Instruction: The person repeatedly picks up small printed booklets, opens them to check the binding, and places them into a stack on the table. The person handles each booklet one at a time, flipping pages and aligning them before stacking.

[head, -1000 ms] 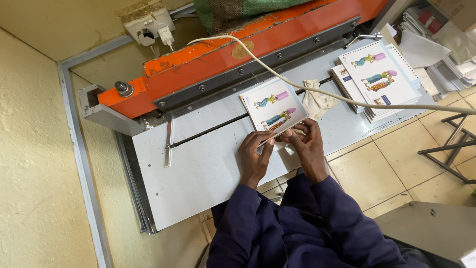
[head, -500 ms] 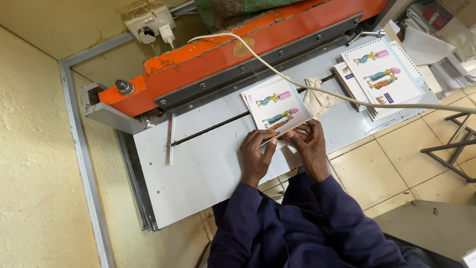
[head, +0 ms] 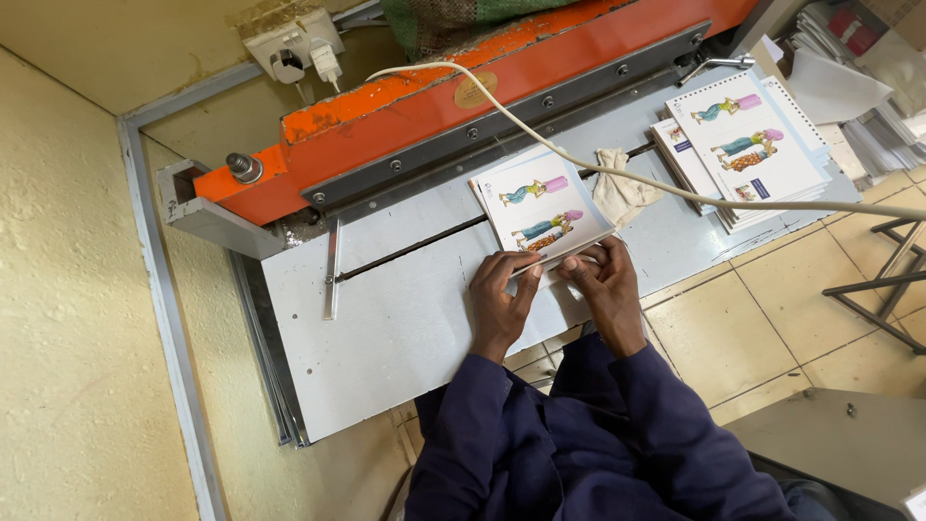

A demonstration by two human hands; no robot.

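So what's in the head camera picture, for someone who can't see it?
Two hands, left hand and right hand, hold the near edge of a small stack of printed booklets on a grey machine table. Behind it runs an orange bar, with a bigger booklet pile to the right.

A thin stack of white printed sheets bearing colourful figure illustrations is lying flat on the grey counter, near edge slightly lifted.

The near edge of the white illustrated booklet is hidden under the left hand and right hand. The loose paper heap at far right is cut off by the frame, as is the green woven cloth.
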